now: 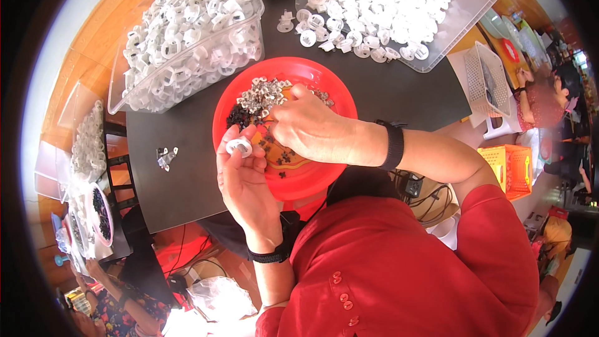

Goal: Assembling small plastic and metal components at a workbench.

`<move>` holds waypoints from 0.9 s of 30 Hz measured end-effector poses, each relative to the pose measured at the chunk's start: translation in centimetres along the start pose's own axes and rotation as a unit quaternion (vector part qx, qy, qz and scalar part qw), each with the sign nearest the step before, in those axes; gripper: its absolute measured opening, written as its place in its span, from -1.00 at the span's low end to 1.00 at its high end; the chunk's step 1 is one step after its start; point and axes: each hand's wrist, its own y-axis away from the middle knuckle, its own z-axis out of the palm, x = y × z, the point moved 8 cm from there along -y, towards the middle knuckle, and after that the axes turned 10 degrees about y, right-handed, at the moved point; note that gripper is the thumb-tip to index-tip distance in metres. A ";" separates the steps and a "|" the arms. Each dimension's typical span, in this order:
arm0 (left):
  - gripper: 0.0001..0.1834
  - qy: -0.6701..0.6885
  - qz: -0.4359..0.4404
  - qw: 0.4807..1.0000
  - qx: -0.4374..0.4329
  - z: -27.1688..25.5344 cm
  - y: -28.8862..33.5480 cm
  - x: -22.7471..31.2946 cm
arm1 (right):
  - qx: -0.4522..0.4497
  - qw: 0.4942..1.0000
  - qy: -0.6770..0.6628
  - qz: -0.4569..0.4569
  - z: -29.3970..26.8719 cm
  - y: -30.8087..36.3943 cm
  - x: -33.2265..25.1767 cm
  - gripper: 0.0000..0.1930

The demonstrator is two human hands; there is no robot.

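Over a red round plate (342, 87), my left hand (244, 178) pinches a small white round plastic part (239, 146) between thumb and fingers. My right hand (315, 126) is just right of it, its fingers curled down toward the plate. Its fingertips are mostly hidden, so what they hold cannot be made out. Beside the right hand lies a heap of small silvery metal pieces (262, 95). Small black pieces (239, 117) are piled at the plate's left, and more are scattered on its orange-patterned middle.
A clear bin (187, 56) heaped with white plastic parts stands at the back left of the dark table (181, 181). Another clear tray (458, 19) tips white parts out at the back right. A few metal pieces (166, 158) lie left. Other people work at both sides.
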 end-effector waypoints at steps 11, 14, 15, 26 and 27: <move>-0.70 -0.013 -0.014 0.999 0.026 0.7 0.2 -0.4 | -0.011 0.996 -0.054 0.069 0.7 0.0 2.2 -0.90; -0.77 -0.069 0.006 0.998 0.005 0.8 0.3 -0.4 | 0.048 0.953 -0.266 0.135 -1.8 0.5 4.0 -0.89; -0.80 -0.106 0.007 0.994 -0.009 1.0 0.3 -0.5 | 0.069 0.914 -0.364 0.164 -2.3 0.8 4.6 -0.88; -0.88 -0.199 0.031 0.979 -0.029 3.0 0.8 -1.4 | 0.078 0.780 -0.565 0.257 -2.2 3.3 4.6 -0.85; -0.89 -0.194 0.033 0.980 -0.030 2.9 0.9 -1.5 | 0.091 0.789 -0.557 0.244 -2.2 3.3 4.5 -0.85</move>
